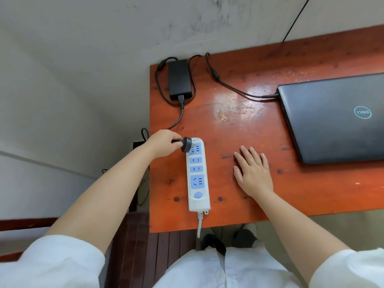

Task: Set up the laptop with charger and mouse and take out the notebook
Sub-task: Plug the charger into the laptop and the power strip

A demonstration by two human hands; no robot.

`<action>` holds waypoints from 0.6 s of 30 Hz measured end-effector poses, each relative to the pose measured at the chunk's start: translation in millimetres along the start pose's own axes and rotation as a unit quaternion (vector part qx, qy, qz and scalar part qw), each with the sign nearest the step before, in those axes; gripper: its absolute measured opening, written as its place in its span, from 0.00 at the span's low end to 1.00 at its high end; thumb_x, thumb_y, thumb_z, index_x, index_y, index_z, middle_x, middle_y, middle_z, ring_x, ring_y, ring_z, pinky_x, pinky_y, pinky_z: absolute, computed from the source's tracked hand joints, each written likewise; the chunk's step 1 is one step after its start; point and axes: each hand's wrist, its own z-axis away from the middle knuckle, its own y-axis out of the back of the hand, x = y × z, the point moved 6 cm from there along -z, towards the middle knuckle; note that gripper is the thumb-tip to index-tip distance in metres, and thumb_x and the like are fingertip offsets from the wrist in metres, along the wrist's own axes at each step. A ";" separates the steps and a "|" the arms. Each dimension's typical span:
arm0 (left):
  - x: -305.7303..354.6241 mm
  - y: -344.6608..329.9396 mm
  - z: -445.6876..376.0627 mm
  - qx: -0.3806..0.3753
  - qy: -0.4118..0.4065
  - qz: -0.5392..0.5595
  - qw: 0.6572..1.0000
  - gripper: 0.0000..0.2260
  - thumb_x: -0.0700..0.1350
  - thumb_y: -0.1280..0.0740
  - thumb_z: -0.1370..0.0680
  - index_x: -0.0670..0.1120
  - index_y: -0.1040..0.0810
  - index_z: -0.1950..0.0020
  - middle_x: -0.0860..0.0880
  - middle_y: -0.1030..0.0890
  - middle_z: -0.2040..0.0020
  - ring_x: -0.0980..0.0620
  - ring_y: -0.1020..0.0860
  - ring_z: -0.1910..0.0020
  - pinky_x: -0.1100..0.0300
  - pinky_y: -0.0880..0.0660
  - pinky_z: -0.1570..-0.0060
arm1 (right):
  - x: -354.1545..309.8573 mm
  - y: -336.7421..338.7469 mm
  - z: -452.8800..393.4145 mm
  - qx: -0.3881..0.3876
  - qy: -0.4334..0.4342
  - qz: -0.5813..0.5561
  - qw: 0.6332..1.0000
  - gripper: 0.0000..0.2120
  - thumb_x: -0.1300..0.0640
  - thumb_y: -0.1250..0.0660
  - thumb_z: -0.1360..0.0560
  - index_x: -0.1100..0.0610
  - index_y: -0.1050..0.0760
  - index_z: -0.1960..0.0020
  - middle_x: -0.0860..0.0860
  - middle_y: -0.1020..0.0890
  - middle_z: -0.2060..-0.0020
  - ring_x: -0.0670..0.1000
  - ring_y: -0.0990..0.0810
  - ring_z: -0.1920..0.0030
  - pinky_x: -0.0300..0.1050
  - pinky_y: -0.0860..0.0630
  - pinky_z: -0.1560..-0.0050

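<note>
The left hand (164, 143) pinches the charger plug (186, 144) at the power strip's (198, 175) twelve-o'clock socket; the right hand (252, 171) lies flat and spread on the counter (239, 113). Unbraced, the strip could skid, leaving the prongs misaligned. The closed laptop (336, 119) sits at two o'clock.

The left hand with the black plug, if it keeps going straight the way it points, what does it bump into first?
The left hand points the plug rightward at the far end of the white power strip. It would probably meet the strip's top socket first; the prongs already look nearly there.
</note>
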 end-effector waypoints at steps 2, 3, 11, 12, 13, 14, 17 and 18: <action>2.7 3.5 -4.2 -0.016 -0.003 -0.034 0.999 0.12 0.42 0.41 0.20 0.39 0.21 0.44 0.40 0.19 0.53 0.49 0.27 0.61 0.56 0.32 0.59 | -0.1 1.5 -0.4 0.011 -0.001 -0.002 1.000 0.33 0.45 0.59 0.28 0.55 0.30 0.32 0.55 0.30 0.30 0.59 0.36 0.28 0.61 0.42 0.28; 2.4 4.2 -6.1 -0.018 -0.004 -0.047 0.999 0.11 0.42 0.41 0.20 0.38 0.20 0.47 0.38 0.18 0.51 0.49 0.27 0.61 0.56 0.33 0.59 | -0.5 2.0 -0.7 0.017 -0.001 -0.002 1.000 0.31 0.46 0.56 0.28 0.56 0.28 0.34 0.57 0.27 0.32 0.60 0.32 0.30 0.62 0.39 0.30; 24.1 -0.1 -0.9 0.021 -0.008 -0.221 0.975 0.10 0.43 0.42 0.20 0.41 0.23 0.53 0.43 0.21 0.57 0.47 0.26 0.60 0.58 0.33 0.65 | -0.4 0.9 -0.5 0.022 -0.002 -0.006 1.000 0.27 0.48 0.53 0.27 0.57 0.25 0.37 0.57 0.24 0.35 0.61 0.28 0.33 0.64 0.34 0.34; 29.2 -2.6 0.7 0.025 -0.011 -0.253 0.967 0.10 0.43 0.42 0.19 0.41 0.23 0.51 0.42 0.20 0.54 0.45 0.24 0.58 0.58 0.32 0.64 | -0.1 0.8 -0.4 0.020 -0.003 -0.008 1.000 0.27 0.48 0.53 0.27 0.57 0.25 0.37 0.57 0.24 0.35 0.61 0.28 0.33 0.64 0.34 0.34; 33.5 -5.7 2.4 0.026 -0.014 -0.281 0.959 0.10 0.43 0.43 0.19 0.41 0.23 0.49 0.42 0.20 0.50 0.44 0.22 0.54 0.57 0.31 0.62 | -0.1 1.2 -0.3 0.021 -0.003 -0.009 1.000 0.27 0.48 0.53 0.27 0.57 0.25 0.37 0.57 0.24 0.35 0.61 0.28 0.33 0.64 0.34 0.34; 37.2 -7.8 3.9 0.026 -0.017 -0.304 0.952 0.10 0.43 0.43 0.19 0.41 0.23 0.46 0.43 0.19 0.48 0.44 0.21 0.50 0.56 0.30 0.60 | -0.3 1.3 -0.2 0.023 -0.003 -0.009 1.000 0.27 0.48 0.52 0.27 0.57 0.25 0.37 0.57 0.24 0.35 0.61 0.28 0.33 0.64 0.34 0.34; 45.5 -7.8 2.3 0.015 -0.013 -0.347 0.938 0.10 0.42 0.42 0.20 0.41 0.24 0.44 0.43 0.20 0.45 0.43 0.21 0.47 0.55 0.26 0.55 | -0.2 2.5 -0.3 0.024 -0.007 -0.009 1.000 0.27 0.48 0.52 0.28 0.57 0.24 0.38 0.57 0.23 0.36 0.61 0.27 0.34 0.64 0.33 0.35; 48.1 -7.2 0.3 0.007 -0.009 -0.359 0.933 0.10 0.40 0.42 0.20 0.41 0.24 0.44 0.43 0.20 0.45 0.43 0.21 0.47 0.54 0.25 0.55 | -0.7 3.0 -0.2 0.024 -0.007 -0.008 1.000 0.26 0.48 0.51 0.28 0.57 0.23 0.39 0.57 0.22 0.36 0.61 0.26 0.35 0.65 0.32 0.36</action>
